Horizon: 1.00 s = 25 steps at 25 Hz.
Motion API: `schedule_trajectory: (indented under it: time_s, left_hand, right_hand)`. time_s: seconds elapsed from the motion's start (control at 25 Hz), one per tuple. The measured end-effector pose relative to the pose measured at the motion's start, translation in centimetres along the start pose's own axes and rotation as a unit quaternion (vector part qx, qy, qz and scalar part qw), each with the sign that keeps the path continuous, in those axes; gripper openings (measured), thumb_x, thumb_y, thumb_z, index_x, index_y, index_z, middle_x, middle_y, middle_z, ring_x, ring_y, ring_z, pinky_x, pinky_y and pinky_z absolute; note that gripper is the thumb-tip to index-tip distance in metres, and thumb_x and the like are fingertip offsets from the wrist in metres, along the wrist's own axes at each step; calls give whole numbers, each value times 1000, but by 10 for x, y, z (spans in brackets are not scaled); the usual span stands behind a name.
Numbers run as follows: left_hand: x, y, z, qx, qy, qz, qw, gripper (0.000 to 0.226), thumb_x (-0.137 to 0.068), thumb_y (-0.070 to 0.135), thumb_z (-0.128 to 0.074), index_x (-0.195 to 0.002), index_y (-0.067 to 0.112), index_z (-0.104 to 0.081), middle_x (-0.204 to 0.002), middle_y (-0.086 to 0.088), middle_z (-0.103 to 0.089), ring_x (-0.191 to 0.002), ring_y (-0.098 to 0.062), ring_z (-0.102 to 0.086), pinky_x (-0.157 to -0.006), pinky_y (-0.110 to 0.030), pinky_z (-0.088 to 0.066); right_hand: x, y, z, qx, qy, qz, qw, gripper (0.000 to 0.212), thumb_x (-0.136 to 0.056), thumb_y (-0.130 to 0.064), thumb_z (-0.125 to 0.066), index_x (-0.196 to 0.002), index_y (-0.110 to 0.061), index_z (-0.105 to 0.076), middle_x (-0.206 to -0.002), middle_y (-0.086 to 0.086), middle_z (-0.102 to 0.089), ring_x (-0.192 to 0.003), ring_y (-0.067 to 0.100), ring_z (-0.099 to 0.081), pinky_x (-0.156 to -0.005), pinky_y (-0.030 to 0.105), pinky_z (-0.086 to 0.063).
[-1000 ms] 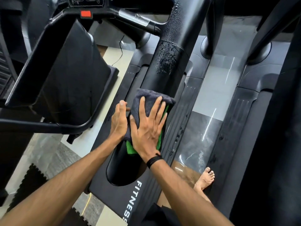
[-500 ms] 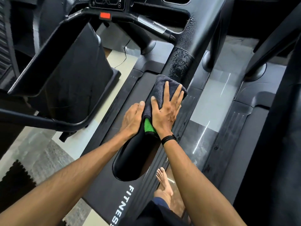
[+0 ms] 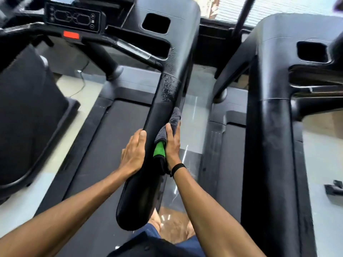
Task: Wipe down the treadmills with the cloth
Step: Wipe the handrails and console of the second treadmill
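Right hand (image 3: 171,145): presses cloth (image 3: 168,130) onto handrail (image 3: 148,164); left hand (image 3: 132,154): flat, bracing
Left: droplets (image 3: 168,88) above; neighbouring treadmill (image 3: 269,127)

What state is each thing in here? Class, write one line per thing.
Handrail: droplets above, smooth below.
Cloth: bunched, pressed against the handrail's right side.
Right hand: flat on the cloth.
Left hand: bare, resting on the handrail's left side.
Console display: unlit.
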<state>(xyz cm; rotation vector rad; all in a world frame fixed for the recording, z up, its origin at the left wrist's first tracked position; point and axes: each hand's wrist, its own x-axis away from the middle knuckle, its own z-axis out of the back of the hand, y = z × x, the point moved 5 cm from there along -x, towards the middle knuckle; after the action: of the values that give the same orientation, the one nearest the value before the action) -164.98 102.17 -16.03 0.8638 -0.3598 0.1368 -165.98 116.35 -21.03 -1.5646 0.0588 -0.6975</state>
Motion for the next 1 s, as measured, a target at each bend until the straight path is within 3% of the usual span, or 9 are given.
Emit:
schedule_trajectory:
  time_s: [0.08, 0.16, 0.28, 0.44, 0.52, 0.6, 0.8, 0.92, 1.0]
  left_hand:
    - [0, 0, -2, 0, -15, -16, 1000, 72, -100, 62, -13, -157, 20, -24, -162, 0, -28, -149, -20, -26, -121, -42, -15]
    - [2, 3, -1, 4, -31, -26, 999, 78, -94, 66, -10, -157, 22, -23, -162, -1, -29, -148, -23, -28, -120, -44, -17]
    - [0, 4, 1, 2, -68, -31, 997, 75, -97, 66, -10, -158, 24, -18, -164, 0, -25, -150, -23, -24, -120, -46, -13]
    - [-19, 15, 3, 7, -105, -17, 994, 89, -88, 78, -5, -160, 25, -10, -167, 4, -11, -153, -20, -13, -121, -51, -4]
    - [-39, 29, 6, 38, -67, -12, 997, 101, -80, 83, -4, -160, 21, -9, -167, -1, -12, -153, -21, -13, -123, -50, -6]
    - [-63, 42, 10, 111, -17, 5, 994, 88, -94, 74, -11, -159, 14, -13, -166, -8, -16, -152, -22, -16, -123, -44, -10]
    - [-98, 58, 11, 213, 35, 56, 975, 75, -102, 62, -18, -156, 9, -22, -163, -11, -22, -149, -23, -23, -118, -35, -17]
    - [-124, 51, 1, 255, 4, 99, 962, 118, -72, 97, -25, -157, 15, -22, -164, -7, -22, -149, -24, -27, -123, -41, -19]
    - [-143, 48, -7, 319, 31, 144, 936, 122, -69, 98, -30, -154, 11, -28, -157, -7, -35, -142, -22, -38, -120, -42, -30]
  right_hand:
    - [1, 28, 6, -66, -5, -110, 992, 74, -85, -67, -59, -144, -23, -47, -145, -2, -49, -129, 14, -49, -117, 35, -32]
    - [10, 45, 6, -58, -16, -133, 989, 66, -83, -73, -55, -129, -26, -53, -133, -1, -54, -111, 9, -54, -112, 39, -39]
    - [29, 39, 4, -50, 45, -115, 991, 80, -72, -75, -51, -133, -24, -57, -130, 3, -61, -116, 17, -57, -112, 46, -39]
    - [67, -12, -7, 113, 44, 33, 992, 74, -90, -59, -38, -156, -28, -24, -162, 1, -26, -149, 14, -22, -123, 35, -16]
    - [73, -27, -16, 208, 15, 95, 973, 71, -94, -55, -34, -157, -33, -11, -166, 4, -6, -153, 17, -2, -124, 36, -8]
    - [63, -38, -23, 270, -7, 126, 954, 68, -96, -54, -32, -157, -36, -7, -166, 8, 4, -153, 23, 7, -124, 43, -6]
    - [18, -66, -35, 363, -37, 181, 913, 64, -100, -46, -36, -158, -36, -9, -166, 8, 11, -152, 26, 15, -121, 57, -3]
    - [-13, -80, -38, 360, -32, 166, 918, 65, -100, -47, -39, -157, -38, -9, -165, 6, 13, -152, 27, 14, -120, 58, -2]
    - [-40, -87, -36, 334, -23, 139, 932, 65, -101, -49, -41, -157, -39, -10, -166, 6, 12, -152, 28, 10, -119, 56, -5]
